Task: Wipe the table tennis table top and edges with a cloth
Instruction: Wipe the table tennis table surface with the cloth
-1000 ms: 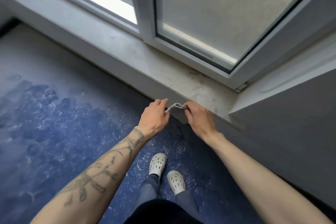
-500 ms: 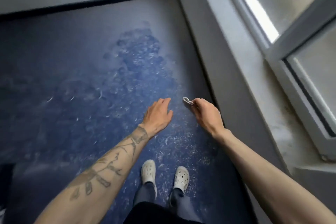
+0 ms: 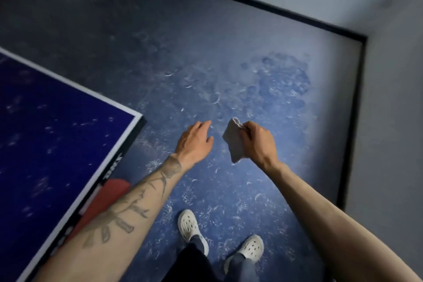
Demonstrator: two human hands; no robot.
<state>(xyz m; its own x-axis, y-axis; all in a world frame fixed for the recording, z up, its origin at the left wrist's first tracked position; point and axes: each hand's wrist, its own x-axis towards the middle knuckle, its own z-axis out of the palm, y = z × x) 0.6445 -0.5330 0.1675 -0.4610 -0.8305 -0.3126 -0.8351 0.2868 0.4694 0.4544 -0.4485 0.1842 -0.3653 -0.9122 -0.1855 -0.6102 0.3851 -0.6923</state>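
Now stands on a scuffed blue floor [image 3: 206, 64], just right of the corner of the blue table tennis surface [image 3: 45, 133]. Pinches the top corner of a crumpled grey cloth [image 3: 233, 144] with the curled fingers and thumb of the right hand [image 3: 257, 144]; lets the rest of it hang in the air, well apart from the surface and above the floor. Holds the left hand [image 3: 194, 142] out just beside the cloth without touching it, with relaxed, loosely spread fingers and nothing in them. Reaches the tattooed left forearm across the white-lined near edge of the surface, over a red patch [image 3: 112, 192] below that edge; cannot tell what the red thing is. Shows pale smudges scattered over the blue top. Wears white perforated shoes [image 3: 191, 228], both planted on the floor. Faces a grey wall [image 3: 389, 144] with a dark skirting strip [image 3: 353, 121] at its foot.
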